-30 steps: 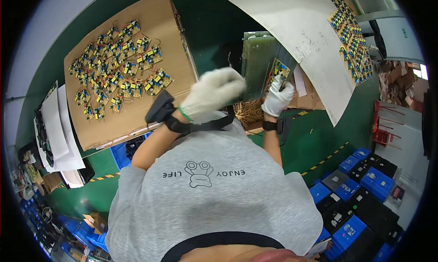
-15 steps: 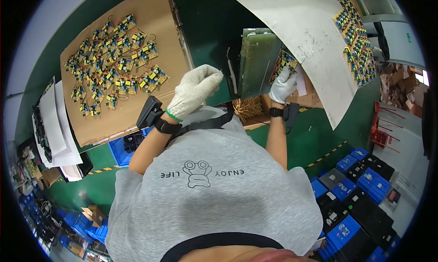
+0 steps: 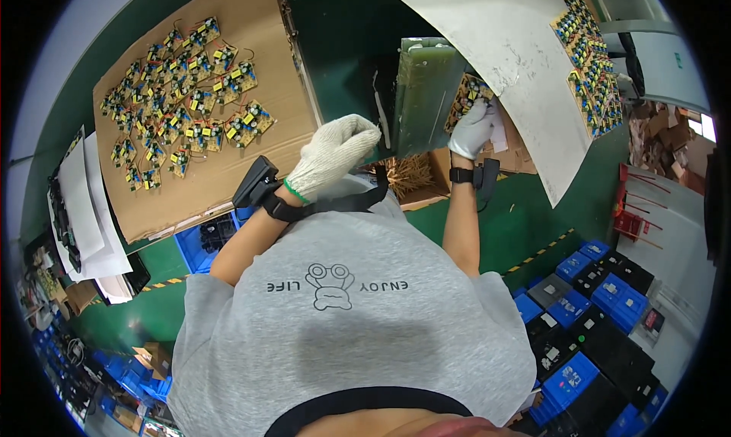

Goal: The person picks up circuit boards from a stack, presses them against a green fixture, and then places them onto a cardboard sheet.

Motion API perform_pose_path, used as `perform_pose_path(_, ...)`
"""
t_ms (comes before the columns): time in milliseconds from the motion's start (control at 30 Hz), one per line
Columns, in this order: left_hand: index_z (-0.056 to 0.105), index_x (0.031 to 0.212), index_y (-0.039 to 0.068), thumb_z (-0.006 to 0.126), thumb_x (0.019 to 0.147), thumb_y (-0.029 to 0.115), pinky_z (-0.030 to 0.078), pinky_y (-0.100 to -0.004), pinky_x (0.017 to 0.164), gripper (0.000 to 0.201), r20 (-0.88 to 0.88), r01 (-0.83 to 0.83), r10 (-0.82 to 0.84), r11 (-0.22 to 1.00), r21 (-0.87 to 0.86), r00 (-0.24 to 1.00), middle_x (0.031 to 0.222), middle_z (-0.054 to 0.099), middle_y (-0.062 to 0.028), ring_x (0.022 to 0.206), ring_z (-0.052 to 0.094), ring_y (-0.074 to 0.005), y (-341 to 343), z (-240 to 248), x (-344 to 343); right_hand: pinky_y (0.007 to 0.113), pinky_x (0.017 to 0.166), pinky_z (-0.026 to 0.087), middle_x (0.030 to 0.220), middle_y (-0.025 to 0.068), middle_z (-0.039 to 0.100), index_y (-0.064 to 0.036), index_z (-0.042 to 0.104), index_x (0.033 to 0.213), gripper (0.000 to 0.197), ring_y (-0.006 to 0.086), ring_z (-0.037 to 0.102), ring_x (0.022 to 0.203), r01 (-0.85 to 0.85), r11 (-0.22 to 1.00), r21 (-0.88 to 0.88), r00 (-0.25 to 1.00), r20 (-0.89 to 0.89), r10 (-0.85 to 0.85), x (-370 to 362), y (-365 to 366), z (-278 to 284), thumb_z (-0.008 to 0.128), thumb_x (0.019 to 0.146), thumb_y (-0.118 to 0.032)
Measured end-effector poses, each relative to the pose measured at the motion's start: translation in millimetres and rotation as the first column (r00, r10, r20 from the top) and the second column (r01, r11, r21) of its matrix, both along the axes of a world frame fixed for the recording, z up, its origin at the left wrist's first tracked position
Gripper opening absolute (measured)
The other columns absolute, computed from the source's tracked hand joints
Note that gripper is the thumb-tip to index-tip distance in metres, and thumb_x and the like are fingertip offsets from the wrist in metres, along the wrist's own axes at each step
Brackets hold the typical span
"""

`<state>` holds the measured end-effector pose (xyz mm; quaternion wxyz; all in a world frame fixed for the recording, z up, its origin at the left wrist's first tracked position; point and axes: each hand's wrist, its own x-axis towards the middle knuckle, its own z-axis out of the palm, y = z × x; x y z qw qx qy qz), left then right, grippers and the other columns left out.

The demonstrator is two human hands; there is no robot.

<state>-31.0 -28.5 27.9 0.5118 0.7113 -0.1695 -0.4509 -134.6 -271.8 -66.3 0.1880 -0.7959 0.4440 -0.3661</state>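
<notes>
My left hand (image 3: 335, 154), in a white knitted glove with a green cuff, is closed at the table's near edge. Its fingers curl inward, and whatever they may hold is hidden. My right hand (image 3: 472, 131), gloved in white, has its fingers closed at the near side of a circuit board panel (image 3: 463, 98) crowded with yellow and dark parts. Part of that panel lies beneath a large white sheet (image 3: 518, 64). Between the hands stands a translucent green block-like holder (image 3: 426, 106). A thin white-handled tool (image 3: 382, 111) lies to its left.
Several small wired circuit boards (image 3: 202, 98) lie on a cardboard sheet (image 3: 259, 163) at left. More boards (image 3: 590, 75) are at the far right. A box of thin tan strands (image 3: 407, 176) sits below the table edge. Blue and black bins (image 3: 567, 384) are on the floor at right.
The view has shifted slightly. My right hand has moved a little on the panel, and more of the panel's surface shows. My left hand stays closed in nearly the same place.
</notes>
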Motion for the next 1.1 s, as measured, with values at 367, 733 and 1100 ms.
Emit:
perform_pose_path(367,0.061,0.098,0.001,0.057,0.091,0.030,0.046,-0.0222,0.066,0.030,-0.089,0.070,-0.071,0.997,-0.011,0.994,0.080,0.060,-0.0021,0.071,0.055,-0.0068,-16,1,-18,0.045,0.069,0.044,0.087,0.0274,0.063,0.0100,0.059,0.097,0.046,0.0416,0.058,0.079,0.049,0.979,0.199,0.972,0.215,-0.093,8,-4,-12,0.040,0.099,-0.032)
perform_pose_path(733,0.057,0.115,-0.003,0.061,0.088,0.027,0.049,-0.0301,0.083,0.040,0.047,-0.043,0.052,0.981,-0.187,0.998,0.101,0.064,-0.0140,0.092,0.061,-0.0177,-2,1,-16,0.028,0.072,0.053,0.093,0.0058,0.066,0.0037,0.059,0.112,0.048,0.0120,0.063,0.079,-0.276,0.687,0.672,0.906,0.420,-0.047,-20,62,28,0.045,0.099,-0.040)
perform_pose_path(1100,0.050,0.119,0.004,0.082,0.065,0.033,0.051,-0.0385,0.077,0.069,0.654,-0.154,0.199,0.980,-0.126,0.730,0.095,0.061,-0.0139,0.090,0.063,-0.0308,41,27,-2,0.032,0.076,0.051,0.087,0.0103,0.064,0.0002,0.063,0.095,0.054,0.0177,0.062,0.082,-0.668,0.083,0.740,0.743,0.657,0.128,32,131,118,0.038,0.099,-0.047)
